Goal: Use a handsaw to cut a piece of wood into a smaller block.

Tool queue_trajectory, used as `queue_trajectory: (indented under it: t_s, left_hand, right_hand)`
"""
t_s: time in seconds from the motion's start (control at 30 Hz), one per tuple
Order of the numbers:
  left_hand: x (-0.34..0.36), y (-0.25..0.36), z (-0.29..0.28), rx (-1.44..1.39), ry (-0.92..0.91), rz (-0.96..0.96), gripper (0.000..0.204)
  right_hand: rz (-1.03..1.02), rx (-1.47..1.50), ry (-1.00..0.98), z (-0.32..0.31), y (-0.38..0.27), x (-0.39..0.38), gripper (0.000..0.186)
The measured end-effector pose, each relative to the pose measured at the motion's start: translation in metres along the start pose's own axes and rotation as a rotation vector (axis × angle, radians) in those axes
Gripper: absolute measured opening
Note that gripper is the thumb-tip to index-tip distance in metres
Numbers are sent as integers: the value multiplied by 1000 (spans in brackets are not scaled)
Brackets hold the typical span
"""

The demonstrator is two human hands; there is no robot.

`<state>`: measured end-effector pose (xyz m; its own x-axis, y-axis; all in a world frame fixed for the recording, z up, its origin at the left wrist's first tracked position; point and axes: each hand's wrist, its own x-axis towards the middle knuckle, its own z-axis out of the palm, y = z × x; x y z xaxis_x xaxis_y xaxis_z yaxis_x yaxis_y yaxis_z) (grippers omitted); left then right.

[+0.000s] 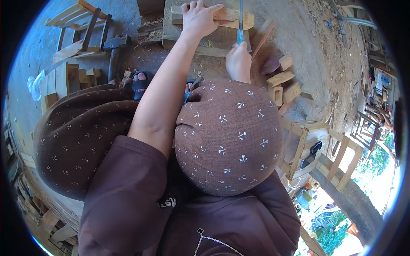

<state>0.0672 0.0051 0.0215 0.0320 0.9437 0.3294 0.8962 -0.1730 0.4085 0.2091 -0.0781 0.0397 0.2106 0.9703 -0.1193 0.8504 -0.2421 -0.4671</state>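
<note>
At the top, a pale wooden block (228,16) lies across a thick wooden board (209,42). My left hand (198,19) grips the block from above, fingers over its far side and thumb stretched along it to the right. A narrow saw (241,15), seen nearly edge-on, crosses the block near its right end. My right hand (239,62) is closed round its teal handle, beyond my right knee, which hides the wrist and forearm. The saw's teeth cannot be made out, nor how deep any cut runs.
A hammer (114,57) stands left of my sandalled foot. Wooden offcuts (282,79) are piled right of the board, and more wood pieces (62,81) stand at the left. A wooden stool frame (81,30) lies upper left; other wooden frames (301,147) stand at the right.
</note>
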Motion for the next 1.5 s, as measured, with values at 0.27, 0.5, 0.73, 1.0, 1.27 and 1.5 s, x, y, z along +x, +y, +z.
queue_trajectory:
  t_s: [0.27, 0.5, 0.73, 1.0, 1.27, 1.5]
  left_hand:
    - [-1, -1, -6, -5, -27, -35, 56]
    - [-1, -3, -4, -5, -46, -48, 55]
    - [-2, -3, -8, -42, -76, -59, 54]
    - [0, 0, -9, -42, -70, -44, 55]
    - [-2, -4, -1, 14, 1, -29, 56]
    - [0, -5, -5, -32, -71, -57, 56]
  right_hand:
    - [14, -37, -84, -12, 1, -17, 21]
    - [165, 11, -88, -2, 30, -56, 20]
    - [132, 7, -88, -6, 16, -47, 22]
    - [-90, -3, -11, 0, 1, 10, 23]
    - [671, 593, -199, -2, 35, -58, 23]
    - [119, -72, -104, -5, 8, -30, 21]
